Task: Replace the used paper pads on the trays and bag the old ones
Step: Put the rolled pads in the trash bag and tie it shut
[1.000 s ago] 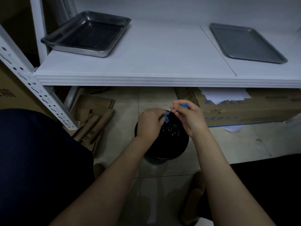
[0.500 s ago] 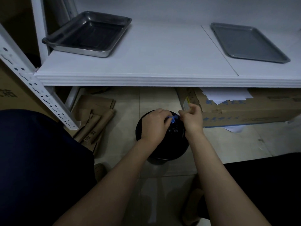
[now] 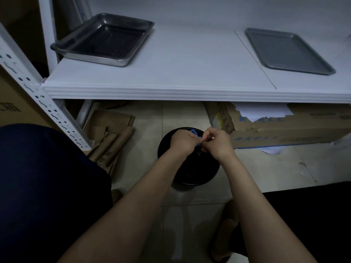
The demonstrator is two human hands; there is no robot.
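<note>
Both hands meet over the mouth of the black bag [image 3: 190,174], on the floor near centre, below the shelf [image 3: 171,76] edge. Left hand [image 3: 182,142] and right hand [image 3: 217,144]: each grip closed small, fingertips pinching the blue tie [image 3: 193,132] between them. Tie runs short, left to right; bag sits directly under both grips. Judged step: knotting — ends want pulling apart sideways. Deep tray [image 3: 106,40] far left, flat tray [image 3: 288,52] far right, no pad visible in either

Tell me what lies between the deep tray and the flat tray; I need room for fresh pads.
Head view: only bare white shelf between the deep tray and the flat tray, crossed by a seam near the flat one.
</note>
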